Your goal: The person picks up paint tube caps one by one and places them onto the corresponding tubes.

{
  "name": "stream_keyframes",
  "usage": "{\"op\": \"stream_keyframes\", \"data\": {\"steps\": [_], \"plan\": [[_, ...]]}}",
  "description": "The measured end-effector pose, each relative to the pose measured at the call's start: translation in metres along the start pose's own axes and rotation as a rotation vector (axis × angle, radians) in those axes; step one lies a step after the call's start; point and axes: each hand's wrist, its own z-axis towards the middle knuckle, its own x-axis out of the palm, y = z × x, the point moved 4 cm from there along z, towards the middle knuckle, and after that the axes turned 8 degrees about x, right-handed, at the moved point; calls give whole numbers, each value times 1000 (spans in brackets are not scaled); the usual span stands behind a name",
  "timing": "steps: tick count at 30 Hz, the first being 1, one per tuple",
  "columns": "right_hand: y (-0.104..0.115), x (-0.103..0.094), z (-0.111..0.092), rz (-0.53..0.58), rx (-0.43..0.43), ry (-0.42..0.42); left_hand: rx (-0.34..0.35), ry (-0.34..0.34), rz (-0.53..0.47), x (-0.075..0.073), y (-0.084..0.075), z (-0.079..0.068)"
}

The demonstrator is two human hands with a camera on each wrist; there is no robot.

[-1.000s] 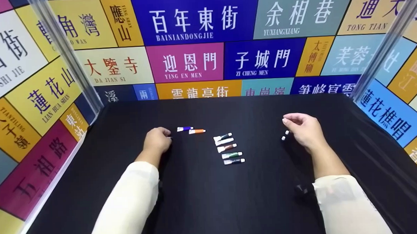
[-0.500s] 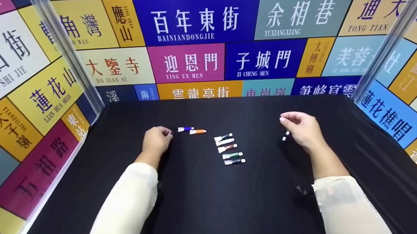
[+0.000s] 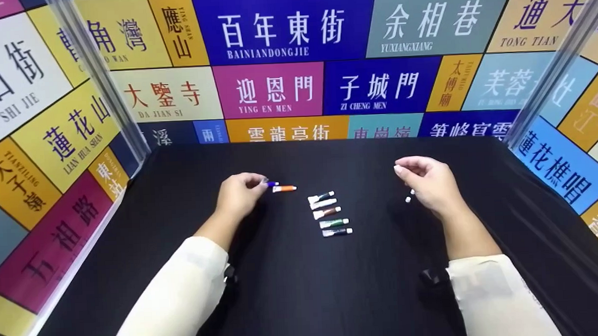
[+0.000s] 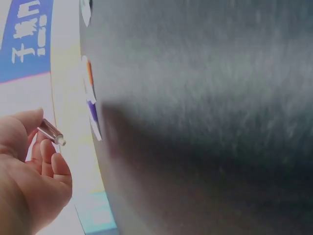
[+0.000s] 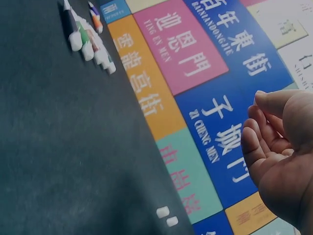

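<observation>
My left hand (image 3: 242,193) pinches a small paint tube (image 4: 51,132) between thumb and fingers, its pale nozzle bare in the left wrist view. Close by its fingertips lie a purple paint tube (image 3: 271,184) and an orange paint tube (image 3: 285,188) on the black cloth. My right hand (image 3: 431,185) is raised at the right, fingers curled and thumb tip against the forefinger. A tiny white cap (image 3: 398,168) seems to show at that pinch, mostly hidden. Two white caps (image 5: 167,216) lie on the cloth below this hand.
Several paint tubes lie in a column mid-table, among them a brown tube (image 3: 326,212), a green tube (image 3: 334,222) and a dark tube (image 3: 337,232). Black cloth (image 3: 294,289) covers the table. Panels with printed signs (image 3: 283,27) stand along the back and sides.
My left hand has moved right and slightly away from me, and now partly covers the purple paint tube. My right hand has shifted a little to the left and upward.
</observation>
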Motion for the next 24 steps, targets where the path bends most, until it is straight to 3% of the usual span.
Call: {"op": "stream_keyframes", "data": {"steps": [3, 12, 24], "plan": [[9, 1, -5, -2, -15, 8, 21, 4, -28, 4, -9, -3], [30, 5, -15, 23, -57, 24, -18, -7, -195, 12, -20, -15], [44, 7, -24, -4, -87, 33, 98, -69, -346, 15, -34, -25]]}}
